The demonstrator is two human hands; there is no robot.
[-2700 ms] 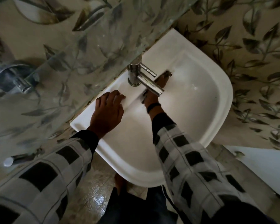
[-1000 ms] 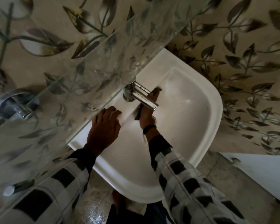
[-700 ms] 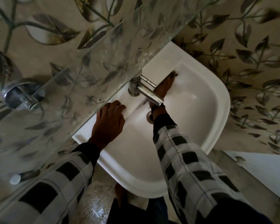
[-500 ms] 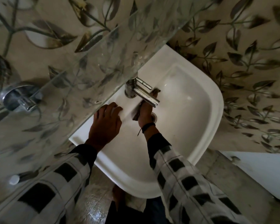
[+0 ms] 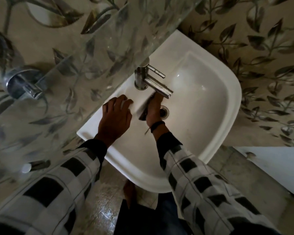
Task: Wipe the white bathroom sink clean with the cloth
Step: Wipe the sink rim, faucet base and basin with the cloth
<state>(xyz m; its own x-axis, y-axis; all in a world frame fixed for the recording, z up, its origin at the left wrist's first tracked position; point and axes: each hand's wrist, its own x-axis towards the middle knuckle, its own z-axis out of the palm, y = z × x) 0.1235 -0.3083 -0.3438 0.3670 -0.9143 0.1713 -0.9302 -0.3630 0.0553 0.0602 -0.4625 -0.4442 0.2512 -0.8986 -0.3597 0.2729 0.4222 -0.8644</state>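
The white sink [image 5: 231, 102] is seen from above, with a chrome faucet [image 5: 153, 82] at its back ledge. My right hand [image 5: 154, 109] is inside the basin under the spout, beside the drain [image 5: 164, 111]. It holds a dark cloth [image 5: 143, 114] against the basin's back wall. The spout hides its fingertips, and only an edge of the cloth shows at the hand's left side. My left hand [image 5: 115, 116] rests on the sink's back ledge to the left of the faucet, fingers loosely bent, holding nothing.
A patterned glass shelf [image 5: 92, 48] overhangs the sink's back left, on a chrome bracket [image 5: 24, 83]. Leaf-patterned wall tiles surround the sink. A white fixture [image 5: 278, 163] lies at the lower right. My bare foot [image 5: 129, 192] stands on the wet floor under the sink.
My right hand has swept the cloth back and forth along the basin's back wall and now sits near the drain. My left hand has stayed on the ledge.
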